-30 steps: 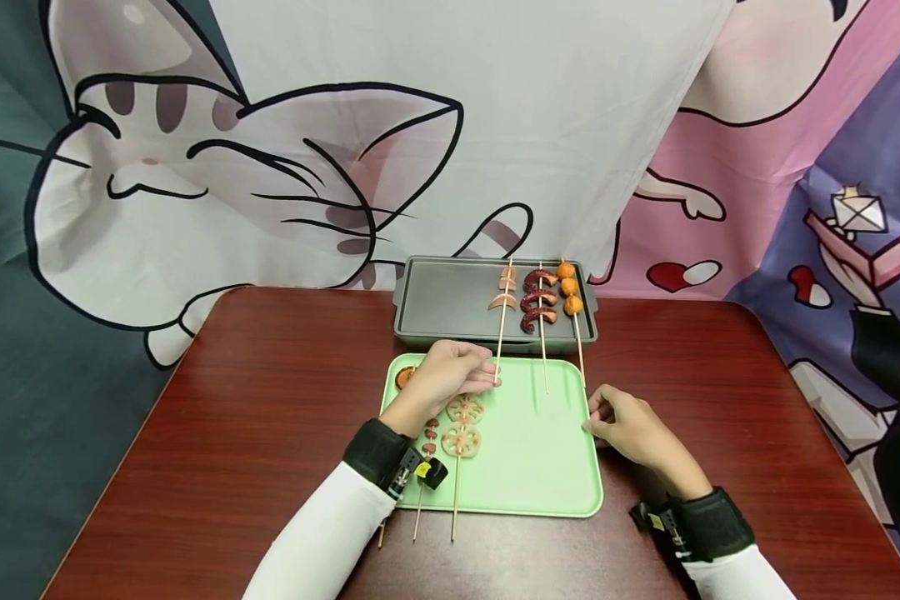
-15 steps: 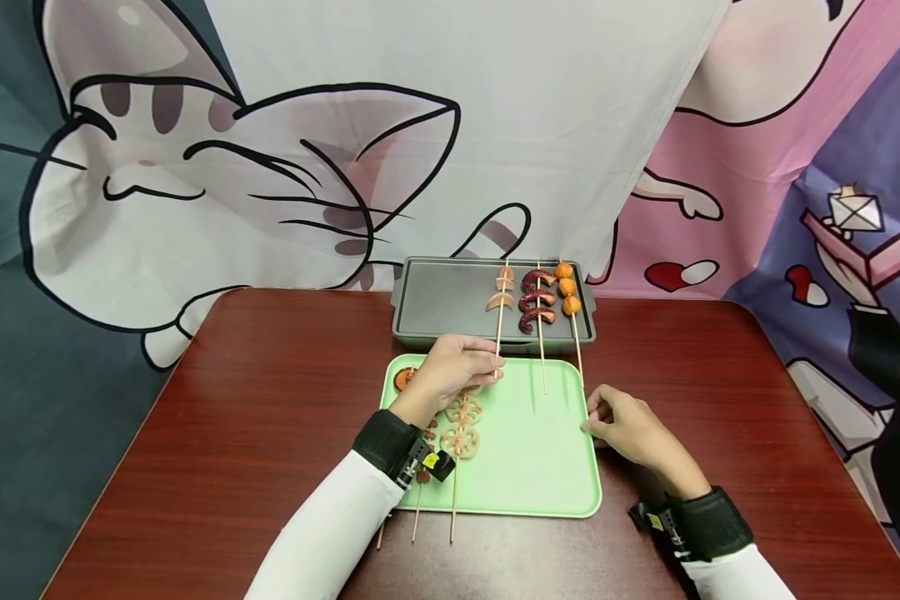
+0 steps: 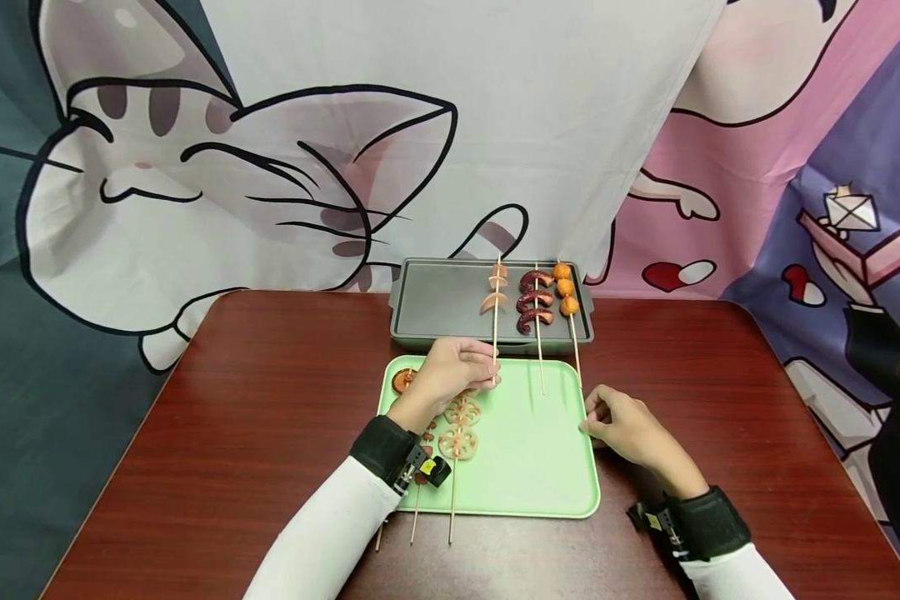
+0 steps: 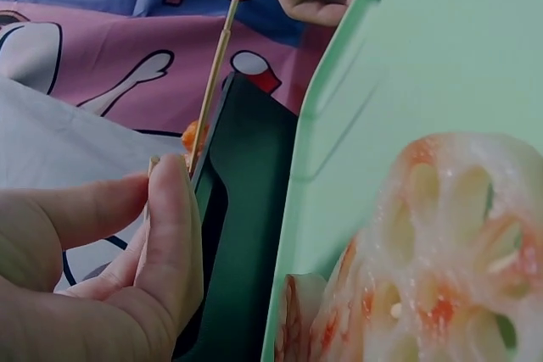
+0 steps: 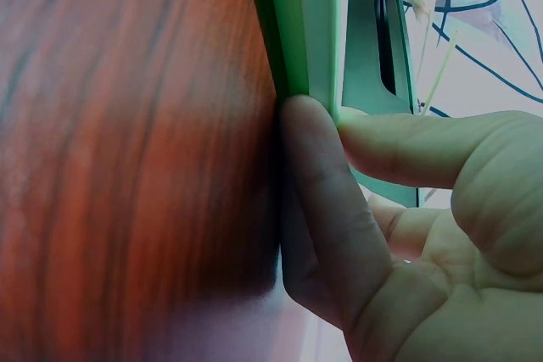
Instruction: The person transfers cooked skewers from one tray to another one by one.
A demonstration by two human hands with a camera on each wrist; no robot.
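My left hand [image 3: 450, 371] pinches the lower stick of a skewer with pale orange curved slices [image 3: 494, 302]. These slices are over the right half of a grey rectangular grill pan [image 3: 442, 300]. In the left wrist view, the thumb and index finger [image 4: 174, 226] meet at the stick's end beside the pan's side. My right hand [image 3: 630, 425] grips the right edge of a light green tray [image 3: 536, 467]. Its thumb and a finger [image 5: 318, 158] squeeze the rim in the right wrist view. Lotus root slices [image 3: 457, 442] on a skewer lie on the tray, partly behind the left forearm.
A skewer of dark red octopus tentacles [image 3: 536, 300] and one of orange balls [image 3: 566, 288] lie on the pan, sticks jutting forward. On the tray's left are a brown round slice [image 3: 402, 381] and a skewer of small reddish pieces [image 3: 421, 478]. A patterned cloth [image 3: 570, 125] hangs behind the table.
The left hand and its skewer have shifted slightly left, away from the octopus skewer, and a little down since half a second ago. The right hand keeps its grip on the tray edge.
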